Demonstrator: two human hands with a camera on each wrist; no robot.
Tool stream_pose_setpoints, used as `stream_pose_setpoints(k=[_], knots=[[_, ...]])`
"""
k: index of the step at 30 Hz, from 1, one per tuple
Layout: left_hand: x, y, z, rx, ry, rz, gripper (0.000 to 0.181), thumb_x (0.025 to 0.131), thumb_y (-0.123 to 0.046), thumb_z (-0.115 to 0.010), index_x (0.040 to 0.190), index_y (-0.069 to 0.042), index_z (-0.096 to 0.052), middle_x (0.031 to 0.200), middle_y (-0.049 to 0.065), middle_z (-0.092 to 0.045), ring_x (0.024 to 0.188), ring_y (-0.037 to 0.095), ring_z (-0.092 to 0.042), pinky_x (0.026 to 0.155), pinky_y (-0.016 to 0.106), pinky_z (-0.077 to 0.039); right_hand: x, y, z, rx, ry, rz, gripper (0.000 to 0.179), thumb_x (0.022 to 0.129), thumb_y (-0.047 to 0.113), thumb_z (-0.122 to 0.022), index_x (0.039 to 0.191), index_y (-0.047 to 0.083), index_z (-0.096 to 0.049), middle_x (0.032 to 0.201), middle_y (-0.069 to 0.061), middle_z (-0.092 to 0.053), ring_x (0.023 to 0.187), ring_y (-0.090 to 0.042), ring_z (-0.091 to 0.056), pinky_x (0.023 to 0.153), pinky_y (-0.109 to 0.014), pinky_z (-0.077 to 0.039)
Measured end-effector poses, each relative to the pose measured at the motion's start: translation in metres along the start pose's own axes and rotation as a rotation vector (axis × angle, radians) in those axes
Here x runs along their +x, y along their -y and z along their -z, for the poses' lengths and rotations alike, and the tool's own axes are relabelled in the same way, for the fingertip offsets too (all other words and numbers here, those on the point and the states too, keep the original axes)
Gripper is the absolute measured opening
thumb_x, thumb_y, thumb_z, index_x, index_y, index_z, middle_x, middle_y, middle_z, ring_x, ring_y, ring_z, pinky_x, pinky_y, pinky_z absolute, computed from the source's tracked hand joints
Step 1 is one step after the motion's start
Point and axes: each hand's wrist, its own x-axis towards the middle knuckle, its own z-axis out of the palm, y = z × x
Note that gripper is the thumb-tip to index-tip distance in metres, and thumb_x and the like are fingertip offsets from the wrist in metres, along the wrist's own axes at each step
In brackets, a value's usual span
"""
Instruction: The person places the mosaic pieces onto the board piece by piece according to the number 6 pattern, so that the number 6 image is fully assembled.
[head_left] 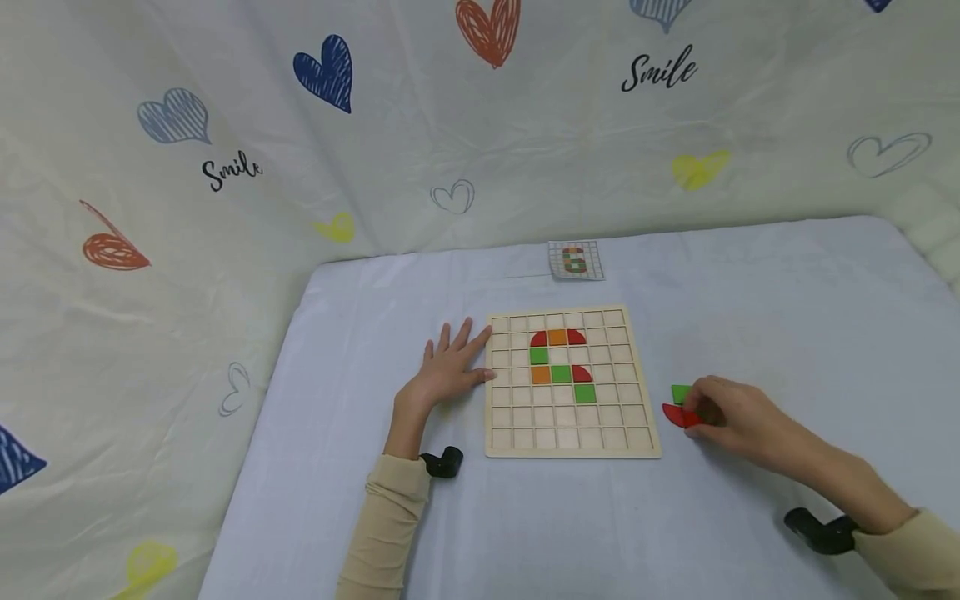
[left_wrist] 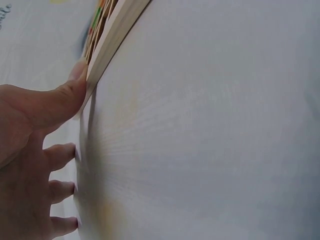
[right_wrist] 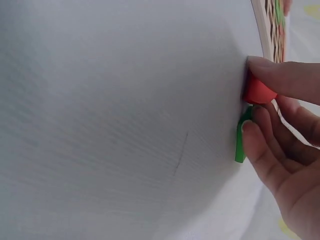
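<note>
While the left hand (head_left: pixel 447 372) lies spread at the left of the wooden grid board (head_left: pixel 573 453) in the head view, the right hand (head_left: pixel 742 421), right of it, pinches a rounded red piece (head_left: pixel 675 414). The left wrist view shows the thumb touching the board's edge; the right wrist view, fingertips at a green piece (right_wrist: pixel 240 147).

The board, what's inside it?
Three red pieces, three green pieces and two orange pieces sit in the board. Its other cells look bare. The pieces cover whatever lies beneath them, so that can't be seen.
</note>
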Motion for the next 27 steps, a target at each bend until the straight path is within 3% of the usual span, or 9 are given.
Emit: stream_pose_setpoints(k=[5,13,22,27], knots=[[0.000,-0.002,0.001,-0.001,0.000,-0.004,0.077,0.102,-0.047,-0.059,0.166,-0.028,-0.021,0.174,0.007,-0.002,0.159,0.040,0.009,0.125,0.066,0.000,0.000,0.000,0.000,0.039,-0.006,0.038,0.028,0.076,0.000,-0.087,0.091,0.010,-0.066,0.085,0.006,-0.067,0.073,0.000,-0.053,0.064,-0.021,-0.052],[0.000,-0.002,0.002,0.000,0.005,-0.002,0.077,0.102,-0.047,-0.060,0.166,-0.028,-0.021,0.174,0.007,-0.002,0.159,0.040,0.010,0.125,0.066,0.000,0.001,0.001,0.003,0.026,-0.132,0.199,0.031,0.073,-0.002,-0.088,0.091,0.016,-0.070,0.089,0.012,-0.070,0.076,0.005,-0.058,0.067,-0.020,-0.056],[0.000,-0.002,0.002,-0.011,0.010,-0.003,0.078,0.102,-0.047,-0.060,0.166,-0.028,-0.021,0.174,0.006,-0.001,0.159,0.039,0.010,0.125,0.066,0.001,0.008,0.009,0.001,0.142,-0.087,0.218,0.029,0.079,-0.002,-0.085,0.100,0.018,-0.076,0.096,0.012,-0.074,0.084,0.002,-0.065,0.074,-0.019,-0.059],[0.000,-0.001,0.002,-0.016,0.008,0.007,0.078,0.102,-0.047,-0.061,0.166,-0.029,-0.021,0.174,0.006,-0.001,0.159,0.039,0.011,0.125,0.065,0.001,0.015,0.017,0.000,0.237,-0.035,0.168,0.025,0.083,0.001,-0.082,0.100,0.019,-0.077,0.096,0.012,-0.075,0.085,-0.001,-0.067,0.077,-0.018,-0.058]])
